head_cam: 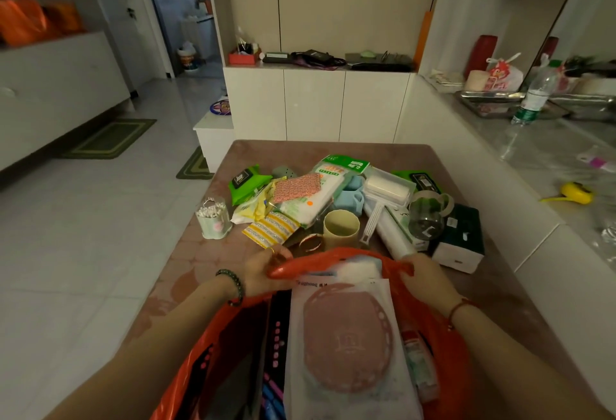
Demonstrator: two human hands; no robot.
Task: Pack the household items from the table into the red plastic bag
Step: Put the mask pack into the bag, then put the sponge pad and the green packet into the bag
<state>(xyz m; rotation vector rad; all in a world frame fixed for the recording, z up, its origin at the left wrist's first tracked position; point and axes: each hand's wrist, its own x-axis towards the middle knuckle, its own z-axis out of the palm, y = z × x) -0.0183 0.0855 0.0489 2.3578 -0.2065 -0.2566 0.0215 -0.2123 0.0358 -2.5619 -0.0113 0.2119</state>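
Observation:
The red plastic bag [443, 336] stands open at the near edge of the table [206, 253]. My left hand [263, 274] grips its far rim on the left. My right hand [426, 281] grips the rim on the right. Inside the bag sits a white packet with a pink round mat [346, 336], with dark packs beside it. Behind the bag lie a yellow cup [341, 228], a lint roller [383, 196], a glass jug [428, 214], a cotton swab pot [213, 218], green wipe packs [245, 183] and sponge packets [293, 189].
A dark tissue box [461, 239] rests at the table's right edge. A counter on the right carries a water bottle [535, 96], metal trays and a yellow object [578, 193]. White cabinets [316, 103] stand beyond the table. Tiled floor with green mats lies to the left.

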